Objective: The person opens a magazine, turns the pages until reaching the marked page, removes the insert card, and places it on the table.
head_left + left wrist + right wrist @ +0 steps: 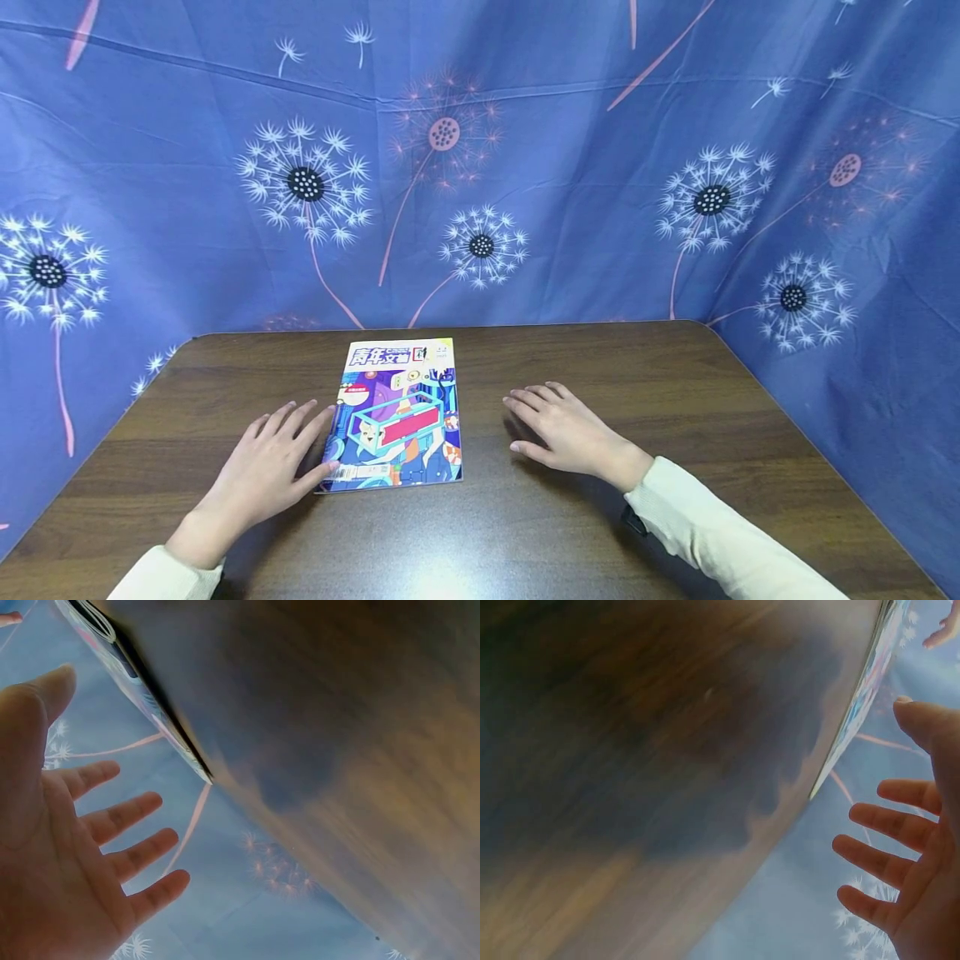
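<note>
Toward the near left corner of the tabletop (637,358), the left hand (262,468) has its fingers spread and released at the left edge of a magazine (401,417); contact is unclear. The right hand (566,433), fingers extended and released, is right of it. The magazine lies cover up near the far edge, before a blue dandelion-print cloth (555,142).

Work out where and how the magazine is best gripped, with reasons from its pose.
Probably by the long left edge of the magazine, coming from the left, where the fingers of the left hand are beside it. It lies thin and flat on the table, so pinching with fingers beneath and thumb above looks surest.
</note>
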`<state>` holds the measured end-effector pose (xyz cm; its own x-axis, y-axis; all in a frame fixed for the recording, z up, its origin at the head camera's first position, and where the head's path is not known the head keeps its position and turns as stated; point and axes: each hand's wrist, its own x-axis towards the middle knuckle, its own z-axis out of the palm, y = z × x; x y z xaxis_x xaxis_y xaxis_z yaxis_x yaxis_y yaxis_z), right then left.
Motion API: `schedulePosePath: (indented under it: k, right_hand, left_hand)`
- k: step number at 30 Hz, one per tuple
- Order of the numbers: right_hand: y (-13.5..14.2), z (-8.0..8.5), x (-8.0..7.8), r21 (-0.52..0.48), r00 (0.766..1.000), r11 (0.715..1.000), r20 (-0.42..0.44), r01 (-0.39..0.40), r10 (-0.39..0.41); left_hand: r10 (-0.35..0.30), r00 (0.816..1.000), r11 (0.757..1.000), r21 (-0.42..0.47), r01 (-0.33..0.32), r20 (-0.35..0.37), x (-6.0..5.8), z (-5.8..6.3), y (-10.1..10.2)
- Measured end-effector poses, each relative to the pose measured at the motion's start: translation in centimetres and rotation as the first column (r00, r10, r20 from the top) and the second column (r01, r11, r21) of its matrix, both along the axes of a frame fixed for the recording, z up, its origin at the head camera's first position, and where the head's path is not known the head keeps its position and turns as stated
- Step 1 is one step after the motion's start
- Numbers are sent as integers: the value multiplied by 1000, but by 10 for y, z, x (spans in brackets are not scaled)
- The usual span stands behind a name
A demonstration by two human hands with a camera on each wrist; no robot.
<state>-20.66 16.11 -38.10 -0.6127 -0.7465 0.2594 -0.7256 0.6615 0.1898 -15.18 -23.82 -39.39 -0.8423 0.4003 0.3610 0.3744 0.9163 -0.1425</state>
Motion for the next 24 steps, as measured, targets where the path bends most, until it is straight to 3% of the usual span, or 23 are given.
schedulePosePath:
  k: [6,24]
  right_hand:
    - [-11,0,2,17,999,999,13,-35,35]
    - [-40,1,6,108,992,987,23,-123,121]
  left_hand:
    - [-7,999,1000,-12,8,50,1,1,4]
    - [-112,992,993,-35,114,53,-1,2,12]
